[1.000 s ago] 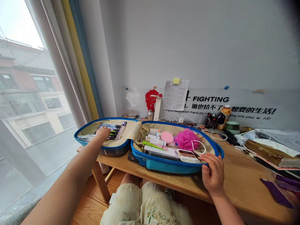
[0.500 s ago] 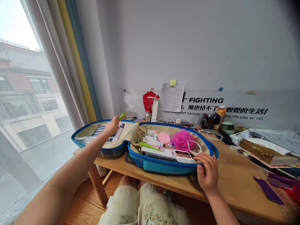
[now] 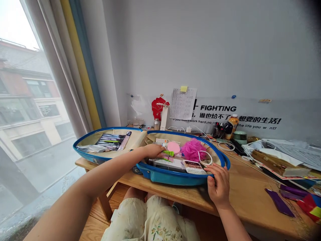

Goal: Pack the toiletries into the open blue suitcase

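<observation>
One suitcase, one green item.
The left hand pinches the item, well left of the right hand, resting half-open on the suitcase's rim.

The person is wearing a loose, pale cream garment, apparently shorts, at the bottom centre of the frame. Its two legs are ending in softly gathered, slightly ruffled hems, and the cloth is creasing in shallow folds. A print of small green leaves and orange-brown flecks is running across the bottom edge. Both arms are showing bare, tapering to slim wrists, ending in an ungloved left hand and right hand.
</observation>
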Demonstrator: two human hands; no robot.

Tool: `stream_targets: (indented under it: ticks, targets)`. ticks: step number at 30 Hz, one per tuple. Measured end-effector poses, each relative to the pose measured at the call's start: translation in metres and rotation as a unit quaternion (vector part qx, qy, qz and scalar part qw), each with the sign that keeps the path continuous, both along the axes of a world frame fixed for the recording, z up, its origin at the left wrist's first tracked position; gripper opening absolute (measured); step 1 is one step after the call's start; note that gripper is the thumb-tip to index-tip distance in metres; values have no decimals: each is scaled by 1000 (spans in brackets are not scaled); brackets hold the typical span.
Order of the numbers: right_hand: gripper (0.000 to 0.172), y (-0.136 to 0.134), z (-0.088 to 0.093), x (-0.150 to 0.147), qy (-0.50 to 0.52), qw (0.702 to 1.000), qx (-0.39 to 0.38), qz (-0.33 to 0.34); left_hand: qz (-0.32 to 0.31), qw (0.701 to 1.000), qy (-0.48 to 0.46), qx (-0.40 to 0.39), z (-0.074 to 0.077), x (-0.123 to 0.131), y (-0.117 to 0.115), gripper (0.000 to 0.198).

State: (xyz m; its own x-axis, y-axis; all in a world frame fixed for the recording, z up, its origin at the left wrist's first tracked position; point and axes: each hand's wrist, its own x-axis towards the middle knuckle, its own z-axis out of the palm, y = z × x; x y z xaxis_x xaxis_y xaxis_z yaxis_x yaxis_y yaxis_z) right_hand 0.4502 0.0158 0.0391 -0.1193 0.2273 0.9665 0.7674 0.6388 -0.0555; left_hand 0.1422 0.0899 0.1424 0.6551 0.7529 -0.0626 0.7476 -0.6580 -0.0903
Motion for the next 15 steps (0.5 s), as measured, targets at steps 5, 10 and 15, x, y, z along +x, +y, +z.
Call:
stream_targets:
  ticks: [5,10,15]
  targets:
    - [24,0,-1,0,0,1000,0,1,-31,999,12,-3,-7,-4,5,45]
    - [24,0,-1,-1,8,1000,-2,-1,-40,999,6,10,-11,-7,7,46]
    - [25,0,0,-1,7,1000,-1,1,-30,999,-12,29,-11,-6,3,45]
